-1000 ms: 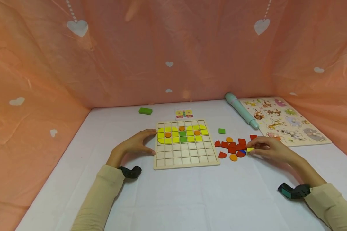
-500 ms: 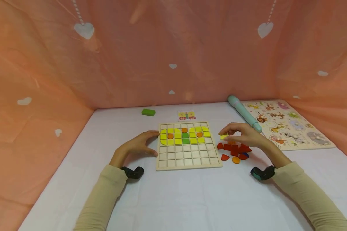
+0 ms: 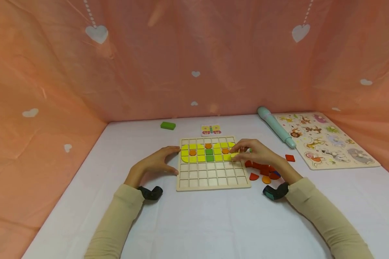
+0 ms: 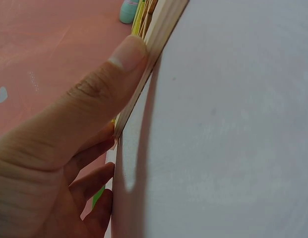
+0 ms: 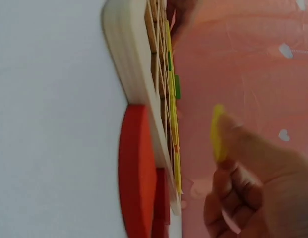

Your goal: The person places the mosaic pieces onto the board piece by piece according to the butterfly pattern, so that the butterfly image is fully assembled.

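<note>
Peach fabric (image 3: 149, 82) with white hearts (image 3: 97, 34) encloses the back and sides of a white-covered desk (image 3: 194, 223). There the left hand (image 3: 155, 160), thumb and fingers spread, touches the left edge of a gridded wooden board (image 3: 214, 175); the right hand (image 3: 258, 151) pinches a yellow piece (image 5: 219, 134) over its right side. Rightward lies an animal puzzle (image 3: 330, 144).
</note>
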Tool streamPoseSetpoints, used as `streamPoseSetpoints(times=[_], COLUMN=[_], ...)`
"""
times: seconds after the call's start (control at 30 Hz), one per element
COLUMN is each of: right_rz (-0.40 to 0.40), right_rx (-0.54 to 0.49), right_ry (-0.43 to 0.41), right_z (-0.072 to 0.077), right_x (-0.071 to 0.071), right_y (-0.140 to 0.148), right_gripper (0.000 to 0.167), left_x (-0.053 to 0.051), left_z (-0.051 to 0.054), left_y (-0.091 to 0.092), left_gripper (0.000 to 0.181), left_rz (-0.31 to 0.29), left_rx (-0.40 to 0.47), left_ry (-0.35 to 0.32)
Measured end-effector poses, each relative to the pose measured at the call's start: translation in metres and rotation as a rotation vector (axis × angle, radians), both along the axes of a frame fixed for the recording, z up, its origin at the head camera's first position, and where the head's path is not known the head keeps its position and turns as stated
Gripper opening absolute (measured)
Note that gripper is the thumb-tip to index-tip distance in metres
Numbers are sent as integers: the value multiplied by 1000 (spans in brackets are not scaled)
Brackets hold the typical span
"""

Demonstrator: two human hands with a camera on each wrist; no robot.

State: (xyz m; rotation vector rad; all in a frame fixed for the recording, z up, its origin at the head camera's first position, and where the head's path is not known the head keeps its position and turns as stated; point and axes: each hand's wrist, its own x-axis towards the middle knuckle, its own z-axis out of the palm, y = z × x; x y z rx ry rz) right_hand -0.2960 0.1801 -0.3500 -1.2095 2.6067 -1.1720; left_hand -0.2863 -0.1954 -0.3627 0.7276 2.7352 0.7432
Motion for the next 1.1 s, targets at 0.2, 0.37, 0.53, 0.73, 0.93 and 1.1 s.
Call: streamPoseSetpoints(times=[0.2,0.37,0.53,0.73,0.93,1.1], right_rz=[-57,-56,-54,-83,-94,-88], right_rx=[46,67,92,110,138,130], right_ry=[-15,-18,16,48,92,109], right_z=[-8,-14,-15,-17,-19,-20], right_x=[-5,-7,-8,-8,-9,-10], right_y=[4,6,7,6,6,6], right_gripper=[22,21,22,22,22,21], left_x=[0,0,1,2,1,1], left_z=[0,0,0,1,0,1], left_y=[-1,-1,0,1,0,1], left_gripper=[93,93,93,93,93,93], left_rz=[-4,-4,-5,-1,6,3], left_rx=[0,7,12,3,5,12], left_ry=[1,5,4,-5,-8,-9])
